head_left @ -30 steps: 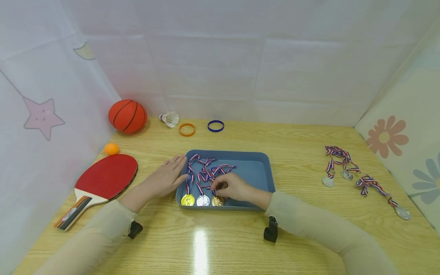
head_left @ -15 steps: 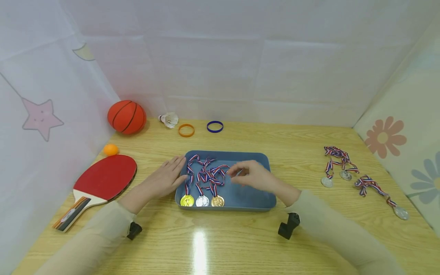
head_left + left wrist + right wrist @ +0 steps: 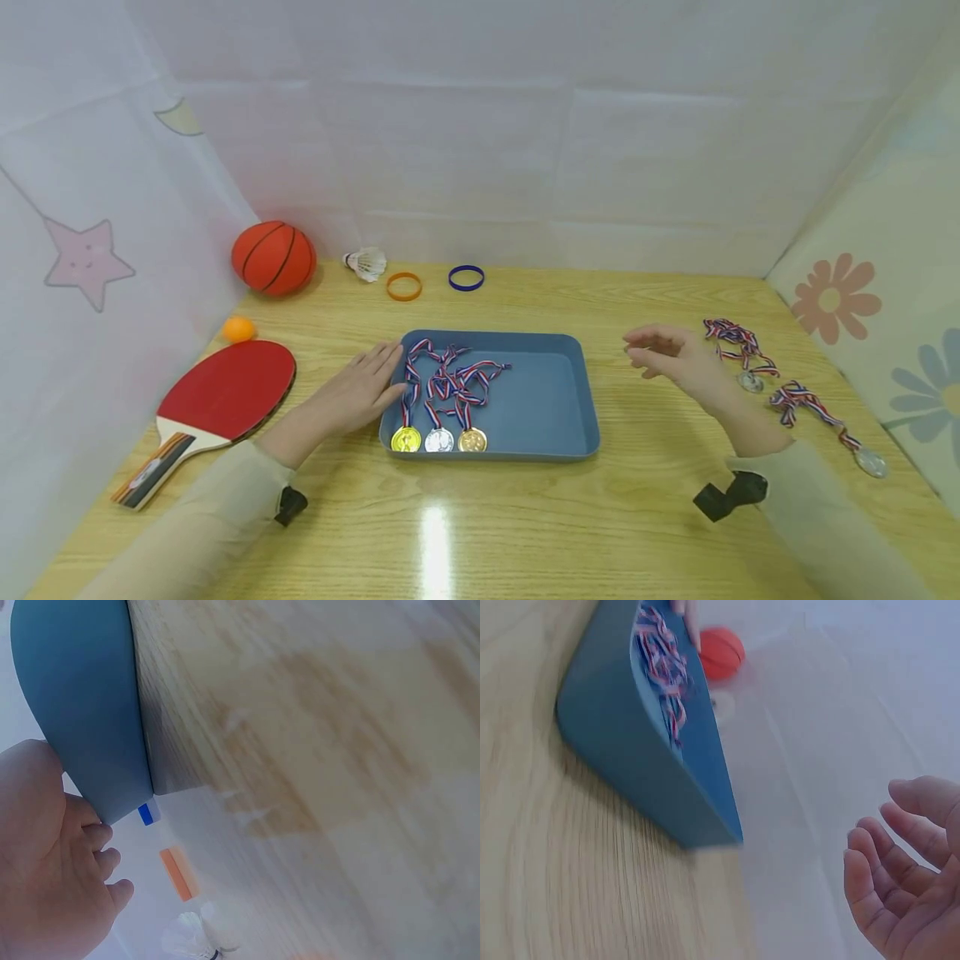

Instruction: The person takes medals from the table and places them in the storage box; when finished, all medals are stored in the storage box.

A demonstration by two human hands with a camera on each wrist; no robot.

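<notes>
Three medals point(image 3: 438, 440) lay in the tray point(image 3: 543, 404), right of the flat, ungrasping left hand point(image 3: 362, 387); other medals point(image 3: 872, 462), apparently outstanding, lay right of the empty, relaxed right hand point(image 3: 684, 367).

Smooth, matt plastic-looking tray point(image 3: 551, 408) against left hand point(image 3: 360, 388); shiny metallic medals point(image 3: 439, 440) inside, woven cloth ribbons point(image 3: 446, 387); glossy wood-grain desk point(image 3: 570, 517) below right hand point(image 3: 681, 365).

Medals point(image 3: 438, 440) in tray point(image 3: 543, 400), paddle point(image 3: 227, 390) at left
</notes>
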